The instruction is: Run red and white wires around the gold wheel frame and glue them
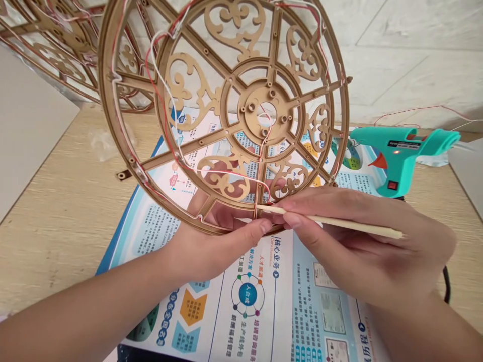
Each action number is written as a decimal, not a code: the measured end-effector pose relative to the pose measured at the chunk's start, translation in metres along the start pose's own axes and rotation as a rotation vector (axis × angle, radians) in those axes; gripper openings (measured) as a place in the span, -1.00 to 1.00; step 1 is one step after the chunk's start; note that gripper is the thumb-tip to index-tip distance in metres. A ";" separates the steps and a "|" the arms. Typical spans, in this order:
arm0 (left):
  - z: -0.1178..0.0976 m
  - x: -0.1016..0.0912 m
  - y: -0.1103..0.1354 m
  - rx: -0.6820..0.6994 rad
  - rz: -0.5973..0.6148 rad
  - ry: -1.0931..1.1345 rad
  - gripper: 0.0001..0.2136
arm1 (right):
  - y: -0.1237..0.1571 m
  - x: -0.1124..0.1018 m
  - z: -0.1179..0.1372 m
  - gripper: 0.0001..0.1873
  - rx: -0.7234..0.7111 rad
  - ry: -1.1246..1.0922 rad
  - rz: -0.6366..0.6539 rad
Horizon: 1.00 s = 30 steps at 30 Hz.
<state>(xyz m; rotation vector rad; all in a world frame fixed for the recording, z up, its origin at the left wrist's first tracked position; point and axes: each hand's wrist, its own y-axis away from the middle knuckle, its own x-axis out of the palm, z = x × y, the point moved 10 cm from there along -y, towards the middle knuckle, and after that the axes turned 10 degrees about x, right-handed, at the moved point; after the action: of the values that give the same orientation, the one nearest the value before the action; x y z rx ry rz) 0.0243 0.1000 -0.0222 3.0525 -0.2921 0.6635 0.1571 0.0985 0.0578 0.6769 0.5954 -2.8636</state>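
A round gold-brown openwork frame (206, 193) with spokes and scroll ornaments is held up, tilted, over a printed sheet. My left hand (222, 241) grips its lower rim, thumb in front and fingers behind, partly seen through the openings. Between the thumb and fingers of my right hand (362, 236) is a thin wooden stick (350, 224). The stick's tip touches or nearly touches the thin wires at a lower spoke, near my left thumb. Red and white wires (165, 89) run along the frame's rings and loop loosely across its left and lower parts.
A teal glue gun (402, 151) with an orange trigger and a small lit light stands at the right. More gold-brown frames (71, 55) with wires lean at the upper left. Crumpled clear plastic (103, 143) lies on the wooden table (49, 221). The printed sheet (279, 306) covers its middle.
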 end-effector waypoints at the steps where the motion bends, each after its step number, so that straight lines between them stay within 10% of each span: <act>1: 0.000 0.000 0.000 0.006 0.004 -0.005 -0.75 | 0.000 0.000 0.001 -0.77 -0.006 -0.004 0.003; 30: 0.010 0.006 0.001 -0.015 0.051 -0.015 -0.71 | 0.007 0.013 0.025 -0.95 -0.363 0.217 0.119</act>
<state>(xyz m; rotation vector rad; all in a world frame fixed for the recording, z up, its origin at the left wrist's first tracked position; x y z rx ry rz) 0.0339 0.0974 -0.0292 3.0462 -0.3747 0.6376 0.1373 0.0817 0.0702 0.9257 1.0339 -2.4940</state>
